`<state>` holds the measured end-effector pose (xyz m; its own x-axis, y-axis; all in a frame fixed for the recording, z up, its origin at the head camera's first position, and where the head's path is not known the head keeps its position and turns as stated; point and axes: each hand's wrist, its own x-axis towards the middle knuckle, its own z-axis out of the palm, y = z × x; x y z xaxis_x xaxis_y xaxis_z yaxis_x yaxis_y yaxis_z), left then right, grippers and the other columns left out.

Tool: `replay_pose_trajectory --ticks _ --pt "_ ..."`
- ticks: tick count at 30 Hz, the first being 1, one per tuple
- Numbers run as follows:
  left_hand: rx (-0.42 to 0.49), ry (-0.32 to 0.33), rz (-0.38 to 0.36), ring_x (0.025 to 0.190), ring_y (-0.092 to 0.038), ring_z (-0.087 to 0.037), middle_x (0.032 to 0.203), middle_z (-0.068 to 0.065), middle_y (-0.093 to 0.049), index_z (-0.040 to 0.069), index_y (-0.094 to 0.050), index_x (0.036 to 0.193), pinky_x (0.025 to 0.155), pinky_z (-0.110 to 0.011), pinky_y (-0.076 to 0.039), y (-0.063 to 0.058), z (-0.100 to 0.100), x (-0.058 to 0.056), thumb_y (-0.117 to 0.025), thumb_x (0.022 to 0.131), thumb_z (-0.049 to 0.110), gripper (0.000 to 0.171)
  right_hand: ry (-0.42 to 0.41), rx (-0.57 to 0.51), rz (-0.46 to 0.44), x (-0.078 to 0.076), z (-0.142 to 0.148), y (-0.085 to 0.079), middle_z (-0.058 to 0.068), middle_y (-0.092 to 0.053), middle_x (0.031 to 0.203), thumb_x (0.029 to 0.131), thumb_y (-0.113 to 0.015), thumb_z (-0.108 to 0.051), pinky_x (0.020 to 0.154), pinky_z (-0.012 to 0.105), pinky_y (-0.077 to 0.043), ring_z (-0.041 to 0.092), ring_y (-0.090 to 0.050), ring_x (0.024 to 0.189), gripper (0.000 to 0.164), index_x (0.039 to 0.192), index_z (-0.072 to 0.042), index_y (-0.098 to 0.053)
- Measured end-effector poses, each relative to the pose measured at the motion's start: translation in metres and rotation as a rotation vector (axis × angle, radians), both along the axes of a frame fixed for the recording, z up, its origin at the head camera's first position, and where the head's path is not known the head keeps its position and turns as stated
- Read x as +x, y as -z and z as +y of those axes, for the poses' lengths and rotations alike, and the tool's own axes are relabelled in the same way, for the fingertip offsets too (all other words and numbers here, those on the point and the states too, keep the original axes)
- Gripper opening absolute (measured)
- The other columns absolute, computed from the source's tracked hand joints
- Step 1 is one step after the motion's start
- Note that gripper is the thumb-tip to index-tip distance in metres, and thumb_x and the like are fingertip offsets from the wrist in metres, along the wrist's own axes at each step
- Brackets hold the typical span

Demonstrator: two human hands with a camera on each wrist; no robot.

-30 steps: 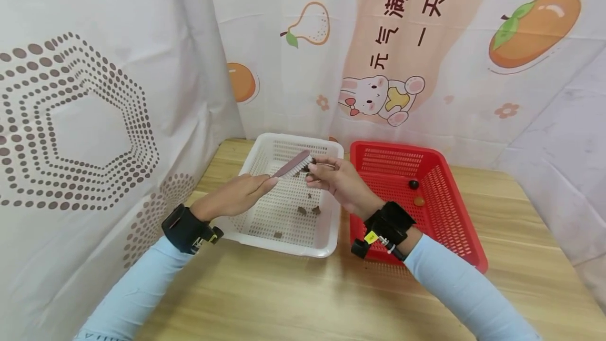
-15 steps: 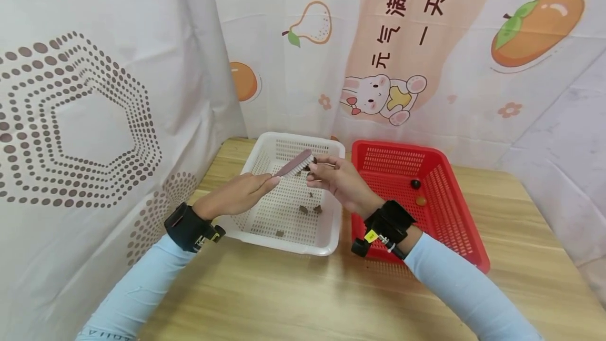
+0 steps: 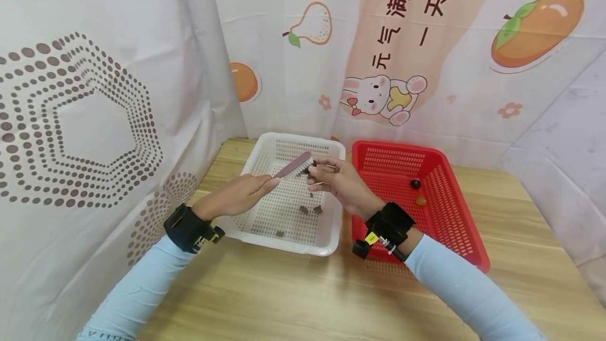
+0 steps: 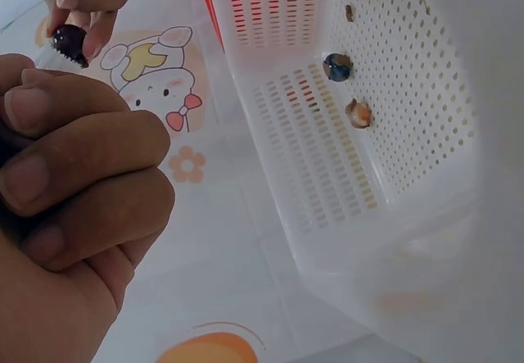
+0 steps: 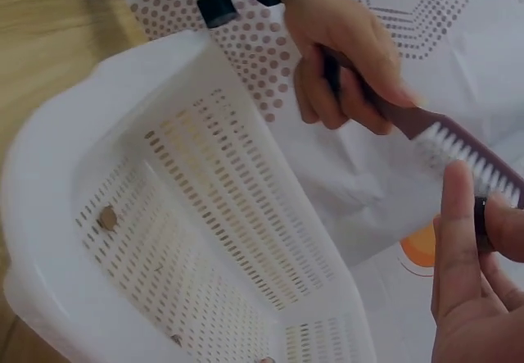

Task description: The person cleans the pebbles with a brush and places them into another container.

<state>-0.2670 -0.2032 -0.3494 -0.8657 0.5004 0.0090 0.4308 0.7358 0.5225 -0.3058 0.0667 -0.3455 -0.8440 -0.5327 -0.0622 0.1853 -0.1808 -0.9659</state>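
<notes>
My left hand [image 3: 239,193] grips the handle of a purplish-brown brush [image 3: 294,164] with white bristles, held over the white basket [image 3: 284,247]. Across from it, my right hand [image 3: 340,179] pinches a small, dark, shiny rounded stone [image 4: 69,40] between thumb and fingers. A jagged edge shows along the stone in the left wrist view. The bristles [image 5: 467,154] are right beside the stone and fingertips; whether they touch it I cannot tell. In the white basket lie a dark blue stone [image 4: 336,67] and an orange-white stone [image 4: 359,114], both with brown crust on them.
Several brown crumbs [image 3: 303,209] are scattered on the white basket's floor. To its right stands a red basket [image 3: 466,214] holding a black stone [image 3: 415,184] and an amber stone [image 3: 421,201]. A printed curtain [image 3: 293,93] hangs behind the wooden table [image 3: 265,299].
The brush head has dipped slightly in the last half second. Both hands stay nearly in place, still holding the brush and the stone; the head view has shifted a little.
</notes>
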Motion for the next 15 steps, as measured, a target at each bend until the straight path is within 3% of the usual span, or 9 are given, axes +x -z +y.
replay_pose_trajectory --ticks 3,8,11,15 --pt "0.001 0.005 0.005 0.078 -0.055 -0.011 0.080 0.005 -0.054 0.018 -0.060 0.112 0.075 -0.035 -0.045 -0.0007 0.0005 -0.0016 -0.020 0.101 0.056 0.056 0.011 0.010 0.013 0.0004 0.0007 0.0011 0.014 -0.062 0.103 0.092 -0.064 -0.012 0.083 0.038 -0.051 0.021 -0.064 0.086 0.040 0.128 0.000 -0.051" --pt "-0.014 0.013 0.012 0.062 -0.047 -0.013 0.066 0.005 -0.034 0.018 -0.056 0.097 0.061 -0.033 -0.039 -0.0043 0.0002 -0.0051 -0.021 0.100 0.057 0.053 -0.009 0.014 0.021 0.0030 -0.0011 0.0003 0.014 -0.063 0.103 0.092 -0.064 -0.012 0.084 0.039 -0.051 0.021 -0.065 0.086 0.040 0.128 0.000 -0.052" --pt "-0.004 0.012 0.009 0.071 -0.052 -0.012 0.072 0.006 -0.045 0.019 -0.059 0.103 0.068 -0.033 -0.043 -0.0029 0.0012 -0.0059 -0.020 0.100 0.058 0.055 0.027 -0.023 0.013 0.0024 0.0002 0.0000 0.014 -0.064 0.100 0.091 -0.065 -0.011 0.083 0.039 -0.051 0.022 -0.065 0.085 0.039 0.127 -0.001 -0.052" --pt "0.002 -0.001 -0.006 0.080 -0.055 -0.013 0.079 0.004 -0.053 0.020 -0.059 0.111 0.074 -0.035 -0.044 0.0016 0.0015 -0.0034 -0.020 0.100 0.058 0.056 -0.019 -0.014 0.011 0.0044 -0.0029 0.0037 0.013 -0.063 0.101 0.092 -0.064 -0.011 0.083 0.040 -0.051 0.022 -0.065 0.087 0.036 0.125 0.000 -0.053"
